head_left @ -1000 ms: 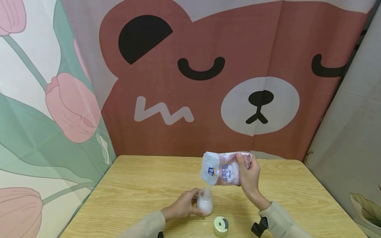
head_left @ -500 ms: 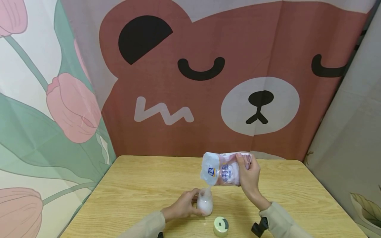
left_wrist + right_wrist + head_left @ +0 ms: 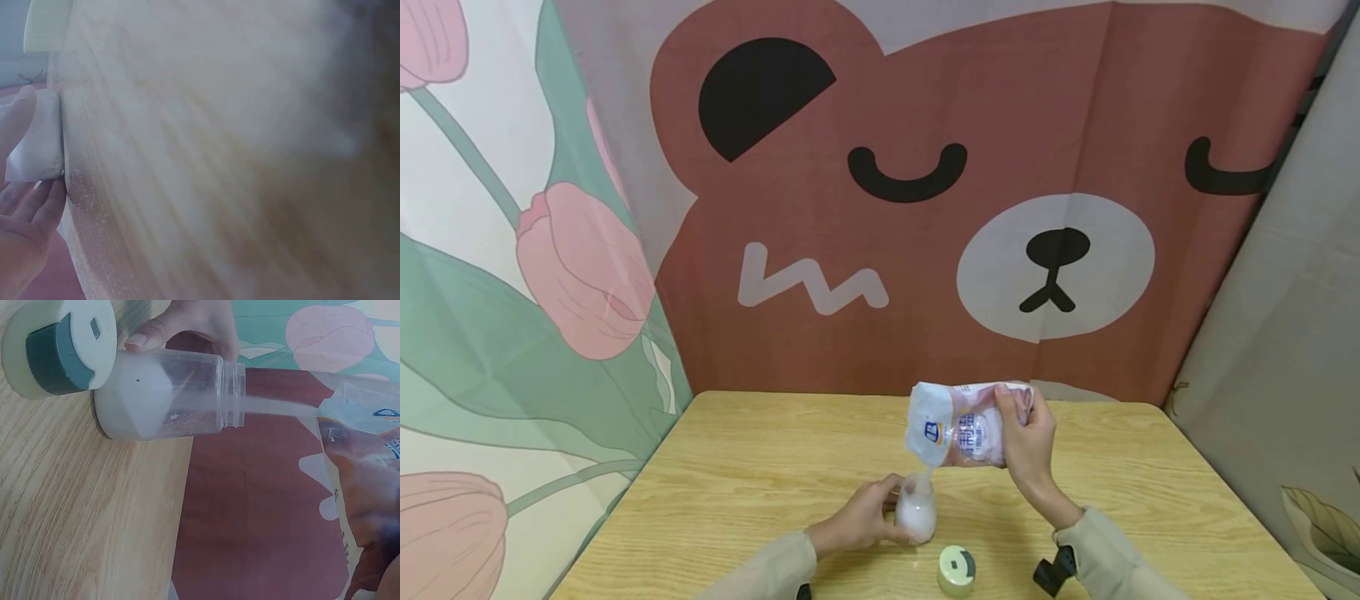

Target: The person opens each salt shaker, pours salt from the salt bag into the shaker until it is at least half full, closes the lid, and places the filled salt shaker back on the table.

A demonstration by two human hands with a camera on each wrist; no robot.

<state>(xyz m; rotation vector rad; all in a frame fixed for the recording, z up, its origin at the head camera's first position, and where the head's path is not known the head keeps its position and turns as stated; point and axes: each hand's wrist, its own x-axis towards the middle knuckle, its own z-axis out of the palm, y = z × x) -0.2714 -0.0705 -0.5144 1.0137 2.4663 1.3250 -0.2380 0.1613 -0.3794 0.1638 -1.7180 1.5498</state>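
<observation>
A clear seasoning jar [image 3: 917,521] stands upright on the table, uncapped and partly filled with white salt [image 3: 134,397]. My left hand [image 3: 861,517] holds it from the left, thumb in front and fingers behind. Above and to the right, my right hand [image 3: 1032,442] grips the rear end of a printed salt bag [image 3: 955,427], tipped with its mouth toward the jar. A thin stream of salt [image 3: 281,405] runs from the bag into the jar's neck. The pale green lid [image 3: 957,572], with a dark green flap, lies in front of the jar.
The wooden table [image 3: 760,450] ends at a bear-print cloth [image 3: 820,350] behind it. A tulip-print cloth [image 3: 580,275] hangs on the left. Scattered white grains [image 3: 87,206] show on the tabletop beside the jar in the left wrist view, which is largely blurred.
</observation>
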